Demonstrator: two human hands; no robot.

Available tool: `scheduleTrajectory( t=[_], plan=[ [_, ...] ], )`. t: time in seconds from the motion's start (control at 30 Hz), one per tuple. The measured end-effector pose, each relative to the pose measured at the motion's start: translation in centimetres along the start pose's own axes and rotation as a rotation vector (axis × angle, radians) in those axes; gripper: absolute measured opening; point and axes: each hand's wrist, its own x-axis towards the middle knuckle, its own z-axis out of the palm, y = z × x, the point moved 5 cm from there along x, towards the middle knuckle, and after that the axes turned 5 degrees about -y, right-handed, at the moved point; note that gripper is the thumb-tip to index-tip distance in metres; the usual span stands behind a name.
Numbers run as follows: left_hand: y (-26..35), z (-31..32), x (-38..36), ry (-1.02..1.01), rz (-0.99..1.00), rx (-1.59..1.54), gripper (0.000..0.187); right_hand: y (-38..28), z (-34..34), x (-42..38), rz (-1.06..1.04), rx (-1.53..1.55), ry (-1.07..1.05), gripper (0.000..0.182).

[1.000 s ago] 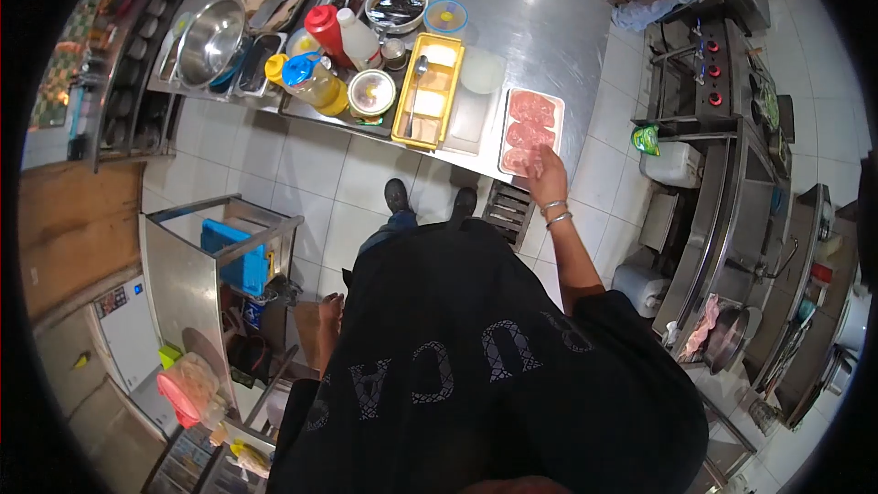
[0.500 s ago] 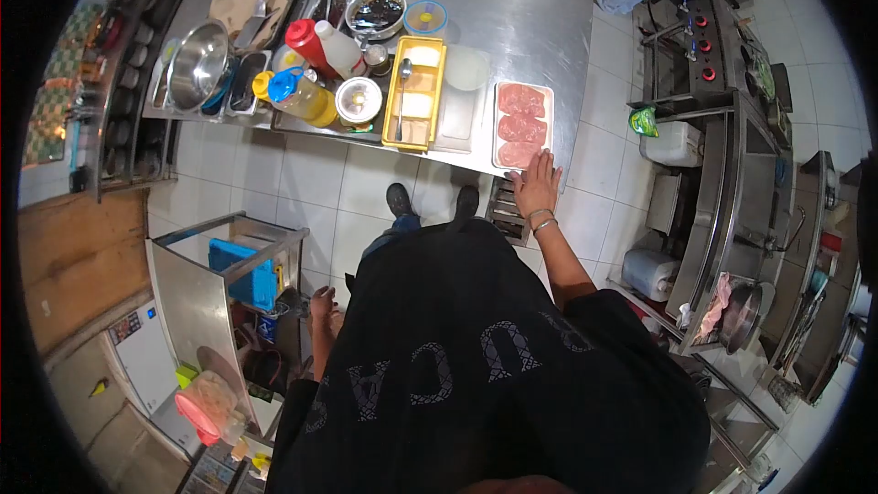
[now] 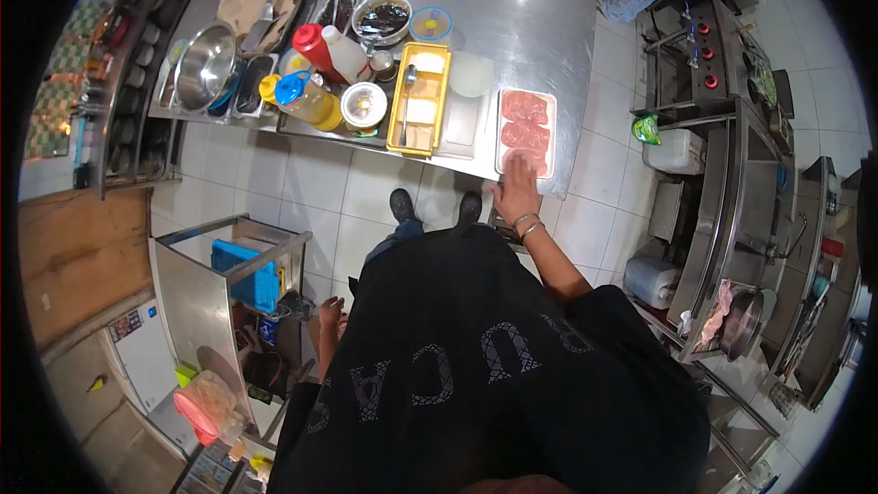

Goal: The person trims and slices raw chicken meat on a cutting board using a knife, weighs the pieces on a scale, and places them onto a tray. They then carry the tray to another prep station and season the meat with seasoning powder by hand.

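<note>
My right hand (image 3: 519, 187), with bangles at the wrist, reaches to the table's front edge. Its fingers are stretched out over the nearest of three raw meat slices (image 3: 525, 160), slightly blurred; the hand grips nothing. The slices lie in a row on a shallow white tray (image 3: 551, 119). Low at my side hangs my left hand (image 3: 331, 313), small in view, its fingers loosely bent and apart, away from the table and close to the metal stand.
Left of the tray stand a lidded clear container (image 3: 465, 119), a yellow divided bin (image 3: 397, 119) with a spoon, squeeze bottles (image 3: 317, 48) and a steel bowl (image 3: 205, 64). A metal stand (image 3: 197, 311) is at lower left. Burners (image 3: 706, 53) are at right.
My right hand has moved left and forward, from the tray's near right corner onto the nearest meat slice. The left hand has dropped slightly; the view has shifted a little.
</note>
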Motion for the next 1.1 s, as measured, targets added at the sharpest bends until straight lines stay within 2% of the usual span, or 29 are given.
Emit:
scheduleTrajectory(
  t=[0.1, 0.13, 0.2, 0.23, 0.27, 0.33, 0.4, 0.47, 0.53, 0.57, 0.6, 0.73, 0.77, 0.8, 0.87, 0.9, 0.93, 1.0, 1.03, 1.07, 1.1],
  plan=[
    [-1.7, 0.4, 0.7, -0.016, 0.073, 0.058, 0.051, -0.1, -0.2, 0.8, 0.091, 0.046, 0.081, 0.085],
    [-0.9, 0.5, -0.5, -0.013, -0.001, 0.025, 0.051, -0.2, -0.3, 0.9, 0.088, 0.047, 0.081, 0.085],
    [0.2, 0.6, -2.1, 0.038, -0.132, -0.079, 0.051, -1.0, -0.4, 1.6, -0.072, -0.029, 0.07, 0.086],
    [0.5, 0.5, -2.0, 0.063, -0.158, -0.119, 0.051, -0.2, -0.6, 2.4, 0.012, -0.046, 0.075, 0.085],
    [0.6, 0.5, -1.9, 0.09, -0.184, -0.16, 0.051, 0.5, -0.5, 3.5, 0.007, -0.047, 0.078, 0.085],
    [1.2, 0.5, -2.3, 0.105, -0.196, -0.182, 0.05, 3.0, -0.3, 5.7, 0.252, -0.032, 0.21, 0.082],
    [3.0, 0.3, -3.4, 0.105, -0.199, -0.166, 0.05, 3.1, -0.5, 6.6, 0.245, -0.001, 0.191, 0.082],
    [4.9, -0.1, -4.4, 0.108, -0.201, -0.137, 0.05, 1.0, -1.0, 6.8, -0.096, 0.036, 0.076, 0.082],
    [4.5, -0.2, -4.2, 0.117, -0.218, -0.133, 0.049, 1.5, -0.9, 6.7, -0.074, 0.067, 0.026, 0.081],
    [4.2, -0.1, -4.0, 0.12, -0.241, -0.144, 0.049, 2.5, -0.8, 6.7, 0.088, -0.009, 0.095, 0.08],
    [1.8, 0.3, -2.8, 0.11, -0.15, -0.124, 0.049, 3.4, -0.9, 6.4, 0.249, -0.086, 0.163, 0.078],
    [0.4, 1.0, -2.6, 0.07, -0.038, -0.067, 0.05, 2.4, -1.0, 4.9, 0.057, -0.051, 0.095, 0.074],
    [0.6, 1.1, -2.7, 0.059, -0.03, -0.056, 0.051, 3.3, -1.3, 4.7, 0.227, -0.024, 0.093, 0.074],
    [1.8, 1.0, -3.4, 0.074, -0.098, -0.068, 0.05, 3.0, -1.5, 4.4, 0.227, -0.024, 0.093, 0.074],
    [2.1, 0.9, -3.6, 0.086, -0.164, -0.074, 0.05, 0.9, -1.3, 4.0, -0.005, 0.076, 0.021, 0.074],
    [1.4, 1.3, -3.2, 0.05, -0.1, -0.06, 0.05, -0.1, -1.4, 3.9, -0.112, -0.007, 0.1, 0.075],
    [0.1, 1.6, -2.3, 0.033, -0.068, -0.054, 0.05, 0.5, -0.8, 4.6, -0.111, -0.007, 0.1, 0.075],
    [-0.8, 1.9, -1.6, 0.017, -0.031, -0.053, 0.05, 3.3, -0.8, 6.6, 0.257, -0.068, 0.162, 0.078],
    [-0.8, 1.8, -1.7, 0.022, -0.058, -0.064, 0.05, 3.3, -1.1, 6.9, 0.305, 0.016, 0.224, 0.077],
    [-0.7, 1.4, -1.8, 0.028, -0.095, -0.082, 0.05, 3.2, -1.1, 6.6, 0.307, 0.018, 0.221, 0.077],
    [-0.4, 1.0, -1.9, 0.035, -0.134, -0.102, 0.05, 2.0, -1.0, 6.6, 0.104, 0.023, 0.132, 0.077]
  ],
)
